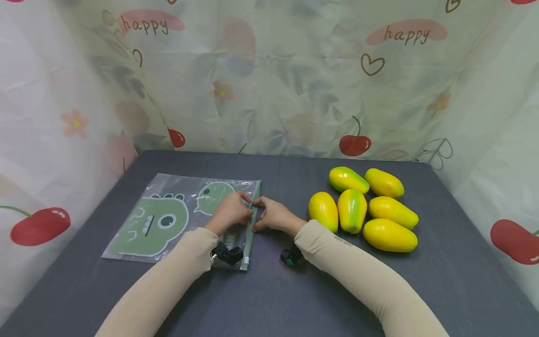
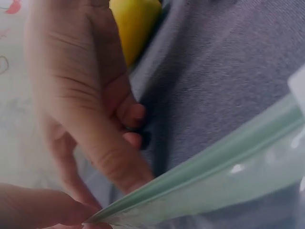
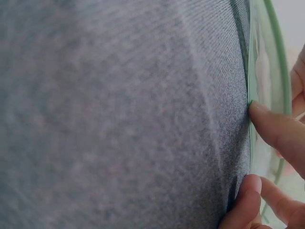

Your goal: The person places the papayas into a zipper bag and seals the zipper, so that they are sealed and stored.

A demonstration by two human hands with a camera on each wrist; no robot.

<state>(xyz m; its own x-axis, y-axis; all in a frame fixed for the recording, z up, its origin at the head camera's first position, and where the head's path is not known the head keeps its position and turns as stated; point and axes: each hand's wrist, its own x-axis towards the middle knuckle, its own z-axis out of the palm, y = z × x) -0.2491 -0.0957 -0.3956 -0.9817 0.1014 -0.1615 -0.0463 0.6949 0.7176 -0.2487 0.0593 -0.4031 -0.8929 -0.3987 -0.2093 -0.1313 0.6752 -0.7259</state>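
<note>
A clear zip bag (image 1: 139,187) printed with a green cartoon dinosaur lies flat on the left half of the table, its green zip edge (image 1: 251,238) facing right. My left hand (image 1: 229,213) reaches over the bag and pinches that edge near its middle. From the other side, my right hand (image 1: 275,215) grips the same edge with thumb and fingertips. In the right wrist view, two green strips (image 3: 283,62) of the mouth stand apart around the right fingers (image 3: 281,133). A white slider (image 1: 246,260) sits at the near end of the zip.
Several yellow and green mangoes (image 1: 389,235) lie grouped on the right of the dark grey table (image 1: 286,299). A printed curtain (image 1: 269,93) hangs behind the table and along both sides. Black wrist cameras (image 1: 229,253) are strapped at both cuffs.
</note>
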